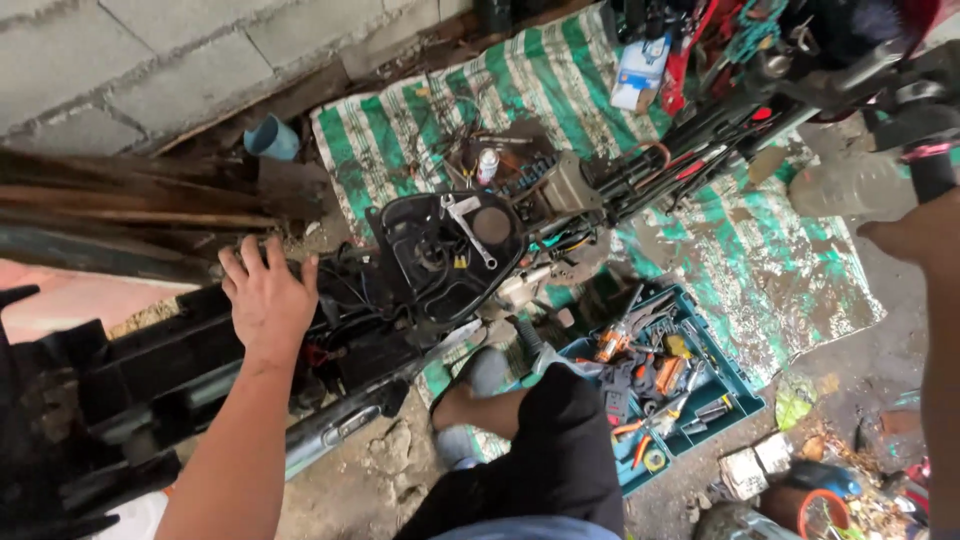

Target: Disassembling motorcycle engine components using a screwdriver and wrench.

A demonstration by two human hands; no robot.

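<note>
Left hand [268, 295] spread flat on black motorcycle frame [200, 350]; right hand [915, 238] mostly cut off, grip unclear.

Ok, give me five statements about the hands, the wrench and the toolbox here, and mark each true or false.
1. The left hand lies flat, fingers spread, on the black motorcycle body. True.
2. A wrench lies on the round black cover. True.
3. The teal toolbox is shut. False: it lies open, full of tools.
4. The cloth on the ground is plain red. False: it is green and white striped.
5. The right hand grips the wrench. False: it is far from it, near the handlebar.
</note>
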